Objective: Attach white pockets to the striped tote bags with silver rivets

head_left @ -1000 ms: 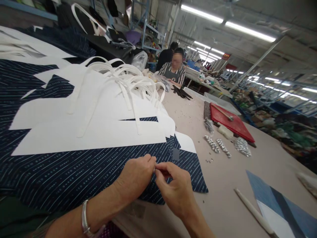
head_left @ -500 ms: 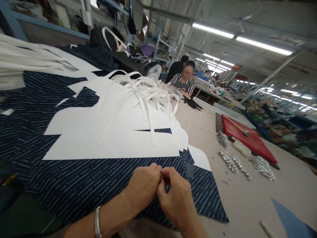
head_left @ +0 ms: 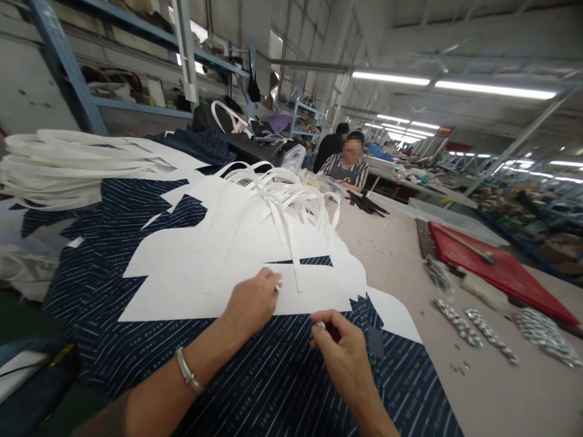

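Note:
My left hand (head_left: pixel 255 298), with a silver bangle on its wrist, is closed over the near white bag panel (head_left: pixel 191 297). A tiny pale bit shows at its fingertips, too small to name. To the right, over navy striped printed fabric (head_left: pixel 273 364), my right hand (head_left: pixel 344 349) is closed in a pinch. Between its thumb and forefinger is a small whitish round piece (head_left: pixel 321 326). White strap handles (head_left: pixel 291 200) arch up from the far side of the stacked panels. A small dark grey patch (head_left: pixel 376 342) lies on the fabric near my right hand.
Silvery strings of small metal parts (head_left: pixel 458 323) lie on the table (head_left: pixel 387 261) at right, with a hammer (head_left: pixel 478 249) on a red board (head_left: pixel 510 273) beyond. White straps (head_left: pixel 77 170) are heaped at far left. A co-worker (head_left: pixel 348 161) sits at the table's far end.
My hands were together over the navy fabric and are now apart. The left has moved forward onto the white panel. The view has tilted up and shifted left.

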Demonstrator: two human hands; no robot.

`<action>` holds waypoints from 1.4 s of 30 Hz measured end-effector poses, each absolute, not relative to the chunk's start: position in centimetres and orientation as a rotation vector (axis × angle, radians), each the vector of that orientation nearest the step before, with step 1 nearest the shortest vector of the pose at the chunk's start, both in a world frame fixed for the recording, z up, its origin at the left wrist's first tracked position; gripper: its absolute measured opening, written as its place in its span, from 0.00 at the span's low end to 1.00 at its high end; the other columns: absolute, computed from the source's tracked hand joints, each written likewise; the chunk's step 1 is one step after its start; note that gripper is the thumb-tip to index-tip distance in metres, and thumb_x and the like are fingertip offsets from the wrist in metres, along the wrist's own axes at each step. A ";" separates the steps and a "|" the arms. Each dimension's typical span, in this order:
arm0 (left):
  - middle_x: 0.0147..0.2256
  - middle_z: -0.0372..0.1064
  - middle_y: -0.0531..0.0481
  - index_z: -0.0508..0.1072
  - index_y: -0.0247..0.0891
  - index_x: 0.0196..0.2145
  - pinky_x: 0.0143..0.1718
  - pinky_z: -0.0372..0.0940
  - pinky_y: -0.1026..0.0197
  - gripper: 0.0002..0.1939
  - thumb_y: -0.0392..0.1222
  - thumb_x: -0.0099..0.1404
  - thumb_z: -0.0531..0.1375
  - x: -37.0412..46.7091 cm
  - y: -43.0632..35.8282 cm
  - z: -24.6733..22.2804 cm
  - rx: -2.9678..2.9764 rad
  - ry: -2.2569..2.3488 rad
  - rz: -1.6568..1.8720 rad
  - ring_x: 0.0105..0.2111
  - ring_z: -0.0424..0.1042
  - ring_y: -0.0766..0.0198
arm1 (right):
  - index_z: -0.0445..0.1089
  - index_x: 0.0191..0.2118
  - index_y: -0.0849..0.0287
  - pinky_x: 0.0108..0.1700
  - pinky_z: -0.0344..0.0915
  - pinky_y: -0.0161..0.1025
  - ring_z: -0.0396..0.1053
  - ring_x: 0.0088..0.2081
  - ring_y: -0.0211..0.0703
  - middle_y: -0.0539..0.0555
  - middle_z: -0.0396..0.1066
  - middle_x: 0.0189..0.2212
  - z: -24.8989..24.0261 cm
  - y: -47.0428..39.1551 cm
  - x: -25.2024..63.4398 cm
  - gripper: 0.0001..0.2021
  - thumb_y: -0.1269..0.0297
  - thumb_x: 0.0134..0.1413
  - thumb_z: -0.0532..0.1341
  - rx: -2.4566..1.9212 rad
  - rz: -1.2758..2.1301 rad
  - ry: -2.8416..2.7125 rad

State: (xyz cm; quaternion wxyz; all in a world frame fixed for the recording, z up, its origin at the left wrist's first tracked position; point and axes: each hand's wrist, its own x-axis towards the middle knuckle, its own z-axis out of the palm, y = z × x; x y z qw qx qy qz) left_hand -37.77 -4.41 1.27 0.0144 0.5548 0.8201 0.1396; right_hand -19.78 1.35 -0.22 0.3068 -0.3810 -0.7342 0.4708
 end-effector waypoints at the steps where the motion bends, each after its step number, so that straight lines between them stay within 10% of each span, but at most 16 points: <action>1: 0.52 0.66 0.44 0.66 0.39 0.52 0.37 0.67 0.55 0.17 0.38 0.69 0.45 -39.0 -4.0 1.4 1.694 2.595 0.430 0.41 0.74 0.56 | 0.75 0.36 0.60 0.30 0.65 0.37 0.69 0.25 0.42 0.50 0.70 0.21 -0.3 1.6 -19.5 0.11 0.60 0.50 0.61 -1.026 1.345 -1.871; 11: 0.43 0.69 0.48 0.68 0.41 0.43 0.36 0.62 0.56 0.15 0.45 0.57 0.59 -43.7 -2.8 2.5 1.661 2.492 0.277 0.39 0.71 0.55 | 0.75 0.49 0.59 0.36 0.65 0.39 0.68 0.26 0.42 0.49 0.69 0.22 -4.4 2.1 -14.1 0.23 0.50 0.52 0.63 -1.160 1.502 -1.698; 17: 0.34 0.73 0.50 0.71 0.42 0.30 0.33 0.60 0.58 0.03 0.41 0.56 0.58 -42.7 -1.8 2.5 1.676 2.370 0.174 0.38 0.72 0.56 | 0.71 0.39 0.59 0.32 0.65 0.38 0.67 0.26 0.41 0.49 0.68 0.24 -5.3 1.7 -12.8 0.18 0.50 0.50 0.64 -1.107 1.500 -1.620; 34: 0.50 0.66 0.43 0.63 0.40 0.51 0.37 0.62 0.55 0.27 0.47 0.54 0.62 -40.1 -4.4 1.8 1.540 2.553 0.168 0.42 0.71 0.52 | 0.70 0.37 0.58 0.32 0.62 0.37 0.64 0.27 0.41 0.48 0.66 0.24 -6.5 1.6 -12.4 0.15 0.51 0.53 0.61 -1.059 1.436 -1.757; 42: 0.40 0.72 0.46 0.61 0.41 0.47 0.34 0.62 0.57 0.27 0.47 0.50 0.63 -40.9 -5.3 2.0 1.423 2.474 0.204 0.40 0.72 0.52 | 0.71 0.37 0.58 0.31 0.60 0.36 0.62 0.26 0.40 0.47 0.65 0.22 -5.5 1.2 -12.4 0.13 0.53 0.55 0.60 -1.055 1.397 -1.800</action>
